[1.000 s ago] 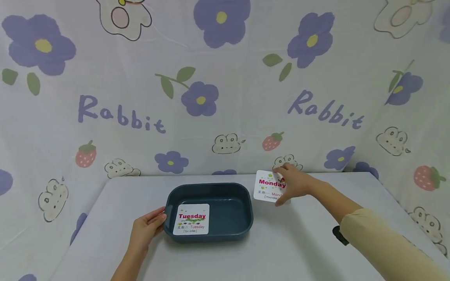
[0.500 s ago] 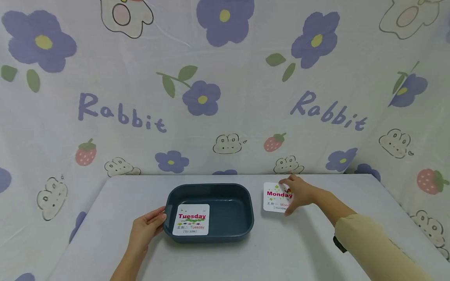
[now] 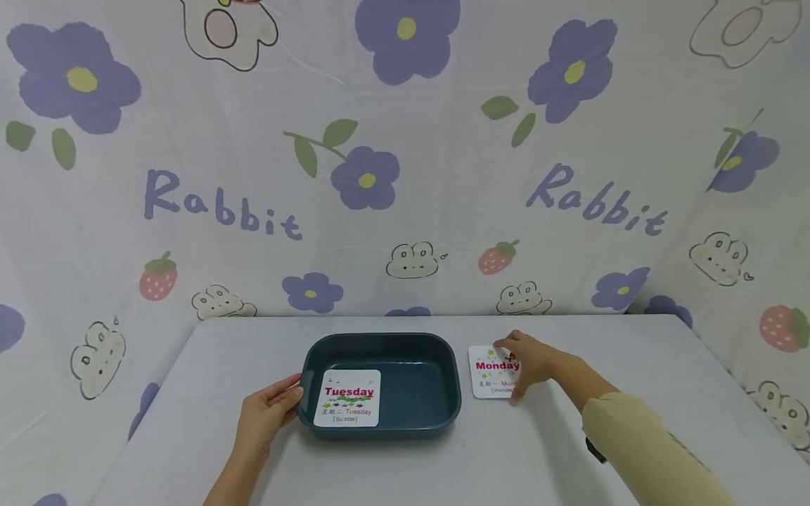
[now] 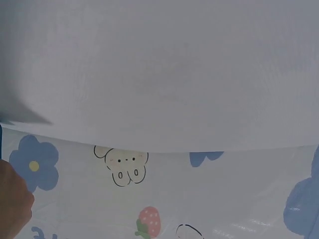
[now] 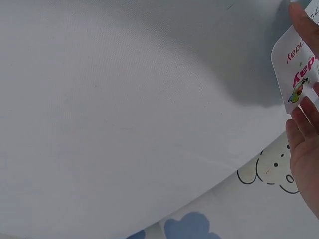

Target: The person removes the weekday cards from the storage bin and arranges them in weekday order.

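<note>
A dark blue-green plastic tray [image 3: 420,397] stands on the white table in the head view, its left end gripped by my left hand [image 3: 261,416]. Inside it, on the left side, lies a white square flashcard reading Tuesday [image 3: 346,398]. Just right of the tray, my right hand [image 3: 534,364] holds the Monday flashcard [image 3: 492,374], thumb at the near edge and fingers at the far edge. Part of that card's right side is hidden by the hand. The right wrist view catches a corner of the Monday card [image 5: 284,59] between thumb and fingers.
The white table [image 3: 380,471] ends at a back edge against a cloth [image 3: 436,211] printed with flowers, rabbits and strawberries. Only part of the left hand [image 4: 14,201] shows at the border of the left wrist view. A dark band sits on the right forearm.
My right hand has brought the Monday card nearer to me and down beside the tray. The left hand keeps its grip on the tray, which stays in place with the Tuesday card.
</note>
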Demonstrator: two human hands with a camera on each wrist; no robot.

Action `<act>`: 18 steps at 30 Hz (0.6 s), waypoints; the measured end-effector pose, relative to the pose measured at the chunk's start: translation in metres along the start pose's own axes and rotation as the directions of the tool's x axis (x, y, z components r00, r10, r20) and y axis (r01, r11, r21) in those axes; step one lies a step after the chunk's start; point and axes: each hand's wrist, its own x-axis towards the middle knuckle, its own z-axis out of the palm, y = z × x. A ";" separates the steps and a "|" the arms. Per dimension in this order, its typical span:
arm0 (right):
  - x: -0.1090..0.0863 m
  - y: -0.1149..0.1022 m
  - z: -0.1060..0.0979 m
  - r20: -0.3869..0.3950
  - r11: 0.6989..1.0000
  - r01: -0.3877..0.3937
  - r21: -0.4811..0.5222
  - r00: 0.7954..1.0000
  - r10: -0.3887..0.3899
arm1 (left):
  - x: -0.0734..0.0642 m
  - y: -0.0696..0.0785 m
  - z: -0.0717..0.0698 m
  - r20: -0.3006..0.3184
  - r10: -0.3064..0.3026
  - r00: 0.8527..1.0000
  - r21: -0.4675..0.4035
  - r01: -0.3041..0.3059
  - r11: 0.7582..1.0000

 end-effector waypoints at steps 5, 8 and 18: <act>0.004 -0.001 0.005 0.017 0.999 -0.010 -0.032 1.000 0.011 | 0.013 -0.014 -0.002 -0.024 -0.044 0.999 0.010 0.044 0.999; 0.003 -0.005 0.005 0.024 0.999 -0.014 -0.042 1.000 0.015 | 0.022 -0.024 -0.006 -0.042 -0.082 0.996 -0.015 0.082 0.997; 0.006 -0.009 -0.003 0.014 0.999 -0.007 -0.043 1.000 0.008 | 0.016 -0.003 -0.008 -0.026 -0.132 0.991 -0.052 0.131 0.990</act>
